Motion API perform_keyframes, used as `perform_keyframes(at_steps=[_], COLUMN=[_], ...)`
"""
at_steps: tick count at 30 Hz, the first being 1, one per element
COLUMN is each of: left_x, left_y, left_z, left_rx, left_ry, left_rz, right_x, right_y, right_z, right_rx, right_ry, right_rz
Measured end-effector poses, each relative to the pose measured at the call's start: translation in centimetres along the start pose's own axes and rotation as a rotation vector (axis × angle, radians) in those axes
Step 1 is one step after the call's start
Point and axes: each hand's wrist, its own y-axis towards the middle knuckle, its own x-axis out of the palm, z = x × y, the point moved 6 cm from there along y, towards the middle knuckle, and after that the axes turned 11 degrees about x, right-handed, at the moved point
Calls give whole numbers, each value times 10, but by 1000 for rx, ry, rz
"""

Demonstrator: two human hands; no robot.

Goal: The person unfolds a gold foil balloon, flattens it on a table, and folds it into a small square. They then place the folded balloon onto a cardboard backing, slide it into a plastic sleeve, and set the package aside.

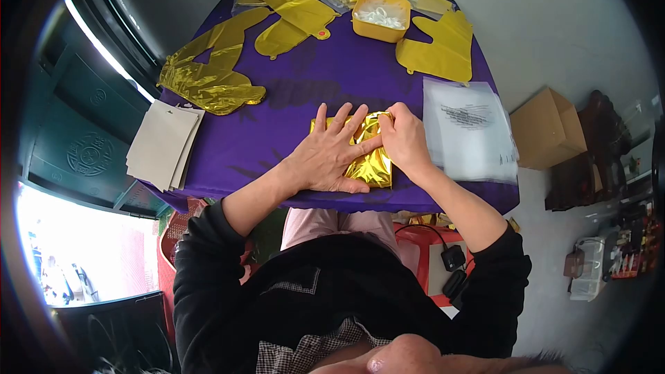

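A folded gold foil balloon (pixel 376 168) lies near the front edge of the purple-covered table. My left hand (pixel 329 152) rests flat on it with the fingers spread, covering its left part. At the balloon's upper right corner, my right hand (pixel 406 140) is closed, its fingers pinching the foil edge. The fingertips of that hand are partly hidden. Beside my right hand lies a stack of clear plastic bags (pixel 471 135) with dark print.
Flat gold balloons (pixel 215 69) lie at the left back, another gold balloon (pixel 443 45) at the right back. A yellow tub (pixel 379 30) holds small white pieces. Grey-beige cards (pixel 163 144) sit at the left edge. A cardboard box (pixel 547 128) stands right of the table.
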Motion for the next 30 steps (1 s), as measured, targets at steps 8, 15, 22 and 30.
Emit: perform_keyframes(at_steps=[8,15,22,30], left_x=[-6,-16,-38,-53], left_y=[-1,-1,-9,-23], left_z=[0,3,-6,-39], left_rx=[7,19,-22,-317], left_ry=[20,10,-408,-655], left_rz=[76,136,379,721], right_x=[2,3,-12,-63], right_y=[-1,0,-2,-12], right_z=[3,18,31,51], right_rx=[-17,102,160,144], right_ry=[85,298,515,805], right_rz=[-16,-76,-102,-96])
